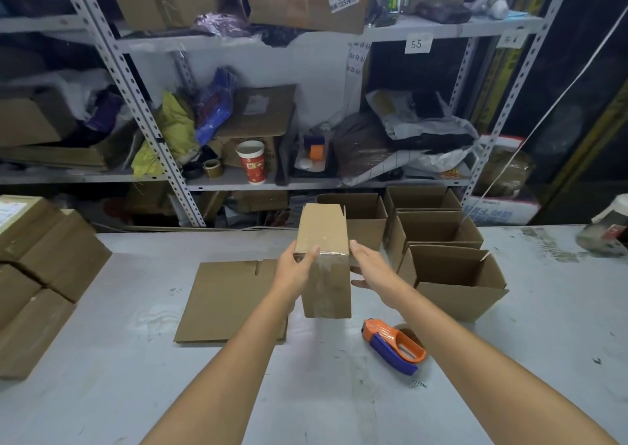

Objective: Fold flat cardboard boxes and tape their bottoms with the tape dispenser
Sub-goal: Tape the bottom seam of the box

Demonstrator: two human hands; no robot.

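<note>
Taping looks done: left hand [295, 269] grips the raised box [324, 230] at centre; right hand [371, 268], fingers loose, perhaps touches its side. Next: park it by the open boxes [452, 276] at 2 o'clock, then take the flat [222, 303] at 8.

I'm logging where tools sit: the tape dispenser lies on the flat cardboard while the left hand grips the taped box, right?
Not quite. The head view shows the tape dispenser lying on the table itself, to the right of the flat cardboard. The left hand does grip the taped box.
</note>
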